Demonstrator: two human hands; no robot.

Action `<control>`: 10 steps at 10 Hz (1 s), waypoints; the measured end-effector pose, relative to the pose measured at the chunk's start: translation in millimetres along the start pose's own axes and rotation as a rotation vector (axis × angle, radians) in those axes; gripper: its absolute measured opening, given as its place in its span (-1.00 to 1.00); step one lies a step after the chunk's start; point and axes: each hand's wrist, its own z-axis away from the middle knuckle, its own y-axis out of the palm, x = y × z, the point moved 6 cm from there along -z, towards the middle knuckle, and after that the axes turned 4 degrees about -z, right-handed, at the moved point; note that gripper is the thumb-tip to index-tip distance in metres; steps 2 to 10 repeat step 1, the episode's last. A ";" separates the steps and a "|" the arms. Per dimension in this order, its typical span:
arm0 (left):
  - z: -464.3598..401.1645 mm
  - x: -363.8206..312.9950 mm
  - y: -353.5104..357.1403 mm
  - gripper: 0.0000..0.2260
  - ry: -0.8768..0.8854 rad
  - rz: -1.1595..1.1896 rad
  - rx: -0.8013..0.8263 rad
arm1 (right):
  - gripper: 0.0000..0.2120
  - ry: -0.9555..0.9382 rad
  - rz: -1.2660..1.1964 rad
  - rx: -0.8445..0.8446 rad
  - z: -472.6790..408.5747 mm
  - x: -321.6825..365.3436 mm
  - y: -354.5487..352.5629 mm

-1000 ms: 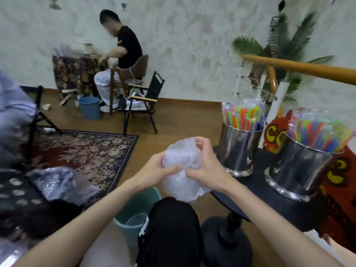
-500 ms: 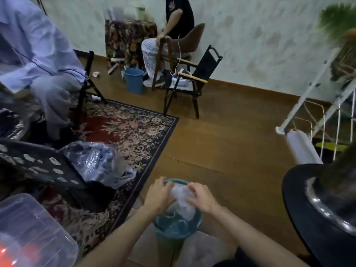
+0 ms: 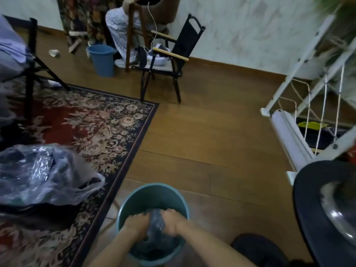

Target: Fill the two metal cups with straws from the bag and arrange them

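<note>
Both hands down inside the teal bin (image 3: 125,205), which stands on the wooden floor (image 3: 202,135) at the near edge, just right of the patterned rug (image 3: 92,120). Left hand (image 3: 137,224) and right hand (image 3: 172,220) sit side by side with fingers curled around a crumpled clear plastic bag (image 3: 157,221), which is squeezed between them below the bin's rim; the bag looks dark in the bin's shadow, and its contents cannot be told. Both forearms enter from the near edge. At the far right, a round black table (image 3: 308,209) cuts into view; on it the blurred base of one metal cup (image 3: 339,214), its upper part out of frame. A white rack (image 3: 289,132) leans beyond the table. On the near left, a second, larger clear plastic bag (image 3: 44,174) lies bunched on a dark surface. Far side: a black folding chair (image 3: 173,60) with wooden armrests, a blue bucket (image 3: 102,60) left of it, and a seated person (image 3: 119,27) visible only partly behind a wooden chair leg. Another person's light sleeve (image 3: 9,49) shows at the far left edge.
</note>
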 end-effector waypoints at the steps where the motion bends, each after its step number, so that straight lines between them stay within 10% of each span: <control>1: 9.4 -9.5 -0.5 -0.60 0.003 -0.237 0.040 | -0.65 -0.075 0.034 -0.052 8.2 10.1 -0.9; 10: 9.4 -9.5 -0.5 -0.60 0.003 -0.237 0.040 | -0.65 -0.075 0.034 -0.052 8.2 10.1 -0.9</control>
